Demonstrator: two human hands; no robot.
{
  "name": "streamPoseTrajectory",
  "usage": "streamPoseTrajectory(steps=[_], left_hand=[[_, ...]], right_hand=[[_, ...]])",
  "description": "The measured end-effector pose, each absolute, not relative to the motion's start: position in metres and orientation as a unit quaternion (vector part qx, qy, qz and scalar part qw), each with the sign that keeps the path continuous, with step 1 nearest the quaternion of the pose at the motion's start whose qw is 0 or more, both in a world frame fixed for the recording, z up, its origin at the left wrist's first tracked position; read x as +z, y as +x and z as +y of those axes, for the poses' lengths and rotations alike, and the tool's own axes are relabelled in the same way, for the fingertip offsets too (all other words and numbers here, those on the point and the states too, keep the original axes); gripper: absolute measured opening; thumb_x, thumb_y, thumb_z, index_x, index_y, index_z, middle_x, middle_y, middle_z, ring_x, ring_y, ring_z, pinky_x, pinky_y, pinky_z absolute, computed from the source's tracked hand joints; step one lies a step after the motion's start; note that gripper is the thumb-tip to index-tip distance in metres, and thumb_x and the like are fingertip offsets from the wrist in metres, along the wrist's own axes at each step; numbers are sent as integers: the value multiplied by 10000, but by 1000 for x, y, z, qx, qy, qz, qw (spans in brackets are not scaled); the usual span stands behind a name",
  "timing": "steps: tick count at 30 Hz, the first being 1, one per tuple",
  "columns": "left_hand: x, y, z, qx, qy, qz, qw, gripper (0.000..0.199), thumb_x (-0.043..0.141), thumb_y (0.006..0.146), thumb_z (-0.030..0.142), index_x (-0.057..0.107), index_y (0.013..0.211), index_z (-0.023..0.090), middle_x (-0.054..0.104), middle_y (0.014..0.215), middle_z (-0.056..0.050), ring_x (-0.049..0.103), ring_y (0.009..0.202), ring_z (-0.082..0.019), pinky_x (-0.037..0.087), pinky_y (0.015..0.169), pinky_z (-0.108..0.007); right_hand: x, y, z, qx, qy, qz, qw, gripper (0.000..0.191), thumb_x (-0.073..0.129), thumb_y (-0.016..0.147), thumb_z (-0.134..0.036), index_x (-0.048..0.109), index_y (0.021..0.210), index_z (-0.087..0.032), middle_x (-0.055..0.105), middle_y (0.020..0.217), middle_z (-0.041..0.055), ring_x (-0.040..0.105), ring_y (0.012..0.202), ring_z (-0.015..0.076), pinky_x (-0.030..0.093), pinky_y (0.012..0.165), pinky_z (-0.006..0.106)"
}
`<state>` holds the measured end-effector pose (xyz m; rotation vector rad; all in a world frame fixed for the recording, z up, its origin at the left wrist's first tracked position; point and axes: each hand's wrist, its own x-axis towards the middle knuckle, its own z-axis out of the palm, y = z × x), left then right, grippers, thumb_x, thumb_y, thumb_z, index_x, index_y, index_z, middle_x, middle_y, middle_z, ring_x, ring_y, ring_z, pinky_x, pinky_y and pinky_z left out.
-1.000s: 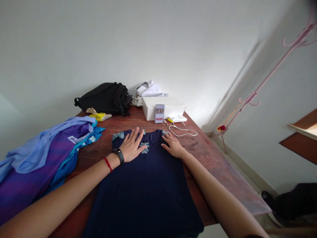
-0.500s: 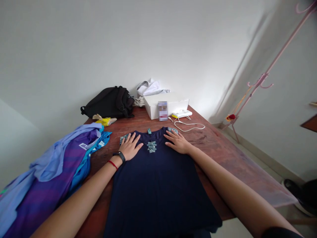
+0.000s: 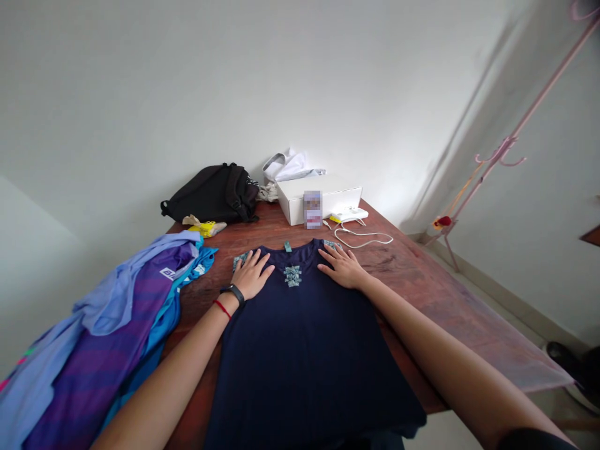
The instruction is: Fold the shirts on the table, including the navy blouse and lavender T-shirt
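Observation:
A dark navy shirt (image 3: pixel 309 350) with a patterned patch below its neckline lies spread on the reddish-brown wooden table (image 3: pixel 412 281), its collar toward the wall. On its left shoulder area rests my left hand (image 3: pixel 251 275), palm down with fingers spread, a black band and a red string at the wrist. My right hand (image 3: pixel 343 267) lies flat on the opposite shoulder, fingers apart. Neither hand grips anything. The shirt's lower end reaches the near table edge.
Blue and purple clothes (image 3: pixel 112 325) are heaped at the left. Toward the wall are a black backpack (image 3: pixel 206 194), a yellow packet (image 3: pixel 201 227), a white box (image 3: pixel 295 209), white cloth (image 3: pixel 288 165) and a white power strip (image 3: pixel 350 214) with a cable. A pink rack (image 3: pixel 525 119) stands right.
The whole view has shifted slightly, so things appear a little farther right. Both hands remain flat on the shirt's shoulders.

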<state>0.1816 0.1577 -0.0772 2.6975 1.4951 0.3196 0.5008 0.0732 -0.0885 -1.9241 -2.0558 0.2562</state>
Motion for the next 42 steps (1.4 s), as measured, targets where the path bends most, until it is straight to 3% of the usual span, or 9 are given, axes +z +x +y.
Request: streamPoseTrajectory(steps=[5,8,10,13,17,21,27,32,42], left_hand=[[-72,175,170,241,825,505,85,526,223,1060,452,548,1410,232,410,1576,-67,229,1515,-288,251,1195,-555],[-69,161,186,322,779,527,106,535,198,1061,395,606,1337,186,529,1488,-76,332,1478,-248,293,1204,-458],[-68,148,197,343,746,560,114,536,215,1053,367,617,1310,124,595,1411,-130,465,1394,-256,367,1164,-419],[-69,129,209,343,722,590,118,482,364,1008,348,561,1360,85,657,1312,-171,604,1246,-279,450,1089,-423],[-73,117,214,329,735,579,131,431,483,945,330,610,1302,127,732,1175,-116,674,1111,-248,499,1023,-374],[-75,115,216,320,745,570,135,329,511,916,342,705,1109,160,741,1144,-102,685,1041,-237,522,962,-346],[-85,115,224,309,751,569,131,325,591,867,418,734,1038,182,756,991,-81,690,909,-229,538,840,-321],[-94,113,231,297,752,574,131,366,605,856,426,734,1098,184,747,1004,-76,678,905,-218,525,809,-302],[-95,114,232,288,745,587,135,455,619,857,427,686,1248,205,744,973,-50,673,897,-216,501,768,-288]], right_hand=[[-82,506,73,122,-613,-737,257,583,354,1004,-590,464,1500,-305,283,1644,16,122,1540,343,129,1207,625],[-81,514,78,100,-603,-695,378,500,356,1019,-487,628,1356,-236,450,1561,60,325,1484,298,293,1192,477],[-82,521,82,73,-636,-649,410,440,396,1005,-413,697,1243,-197,614,1396,106,527,1334,275,402,1116,395],[-85,532,88,63,-709,-595,373,348,469,958,-316,737,1133,-180,719,1161,112,664,1083,253,478,995,349],[-86,545,96,74,-743,-571,340,316,513,922,-283,744,1108,-176,732,1123,106,675,1027,253,492,910,331],[-78,554,109,96,-760,-560,314,317,507,934,-358,769,1023,-202,768,1001,76,699,924,250,490,763,304],[-65,553,141,134,-765,-578,251,331,611,860,-506,746,754,-223,725,730,27,684,768,222,437,637,266],[-65,549,156,145,-774,-578,216,239,743,747,-439,694,687,-213,695,698,10,652,711,188,415,603,249],[-64,556,151,129,-772,-588,201,260,692,797,-390,625,626,-206,679,674,2,648,714,176,404,589,239]])
